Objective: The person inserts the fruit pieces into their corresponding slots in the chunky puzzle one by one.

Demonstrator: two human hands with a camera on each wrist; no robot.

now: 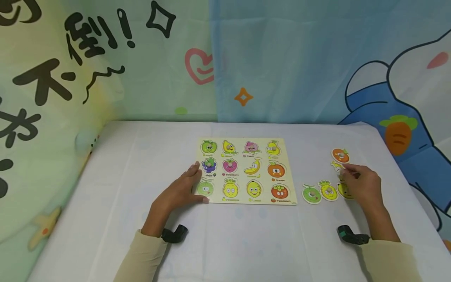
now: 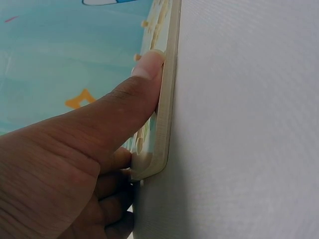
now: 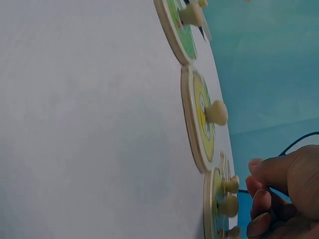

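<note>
A fruit puzzle board [image 1: 241, 199] lies flat on the table. My left hand [image 1: 183, 188] grips its front left corner; in the left wrist view the thumb [image 2: 147, 64] presses on the board's edge [image 2: 167, 99], with fingers bent at the adjoining side. On the right, my right hand [image 1: 363, 186] hovers over loose knobbed pieces, its fingertips close to a banana piece [image 1: 337, 165]. In the right wrist view the fingers are loosely bent, thumb apart from them, beside wooden knobs [image 3: 230, 185], with nothing seen between them. The hand partly covers a yellow piece [image 1: 344, 190].
An orange piece [image 1: 340, 155] lies beyond the banana piece. Nearer, a round green fruit piece [image 1: 311, 194] and a pineapple piece [image 1: 328, 190] sit side by side. A white cloth covers the table [image 1: 246, 243]. Printed curtains [image 1: 282, 58] hang behind it.
</note>
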